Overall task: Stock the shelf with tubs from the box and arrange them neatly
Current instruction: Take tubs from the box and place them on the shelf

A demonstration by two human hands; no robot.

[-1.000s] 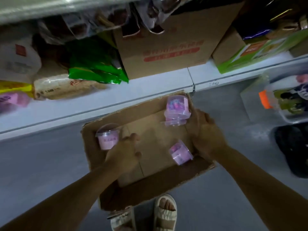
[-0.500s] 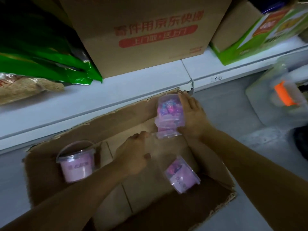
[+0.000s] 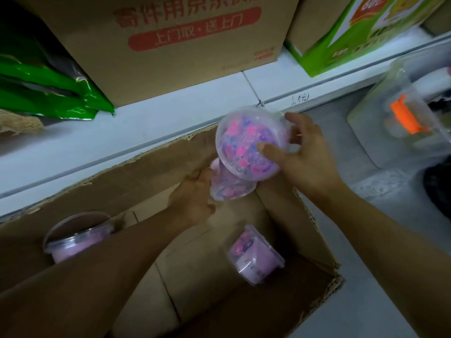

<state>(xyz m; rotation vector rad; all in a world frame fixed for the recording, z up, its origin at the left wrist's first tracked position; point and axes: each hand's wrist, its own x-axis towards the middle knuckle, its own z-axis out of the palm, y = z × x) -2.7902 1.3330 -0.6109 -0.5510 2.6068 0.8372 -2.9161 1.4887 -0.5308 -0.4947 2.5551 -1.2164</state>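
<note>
An open cardboard box lies on the floor below the white shelf. My right hand grips a clear tub of pink and purple pieces, tilted so its lid faces me, above the box's far right corner. Just under it my left hand holds a second clear tub. A pink tub with a handle stands at the box's left. Another pink tub lies on its side at the box's right.
On the shelf stand a big brown carton with red print, green bags to its left and a green box to its right. A clear plastic bin with an orange latch sits on the floor at the right.
My right hand has lifted the upper tub off the stack and tipped its lid toward me. My left hand moved right and took hold of the lower tub. The view moved closer to the box.
</note>
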